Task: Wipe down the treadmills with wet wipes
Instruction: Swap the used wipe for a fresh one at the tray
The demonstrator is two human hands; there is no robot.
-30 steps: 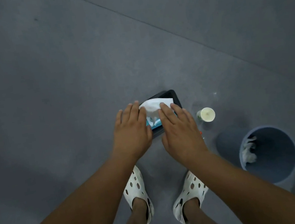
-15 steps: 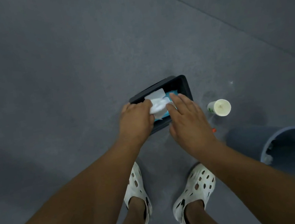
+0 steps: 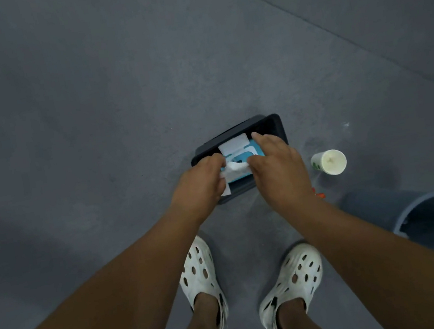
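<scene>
Wet wipe [image 3: 230, 175] leaving pack [image 3: 253, 151].
Left hand [image 3: 199, 186] fingers grasp the wet wipe, now pulled further out; right hand [image 3: 278, 172] fingers, released flat, pin the pack beneath. Wiping can follow.

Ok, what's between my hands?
In the head view, a white wet wipe, held by the left hand, above the blue pack the right hand presses.

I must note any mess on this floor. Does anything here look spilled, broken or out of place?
Nothing is spilled or broken. One small orange scrap lies loose on the floor, between the right hand and the grey bin, not inside it. The left hand pinches a wipe.
</scene>
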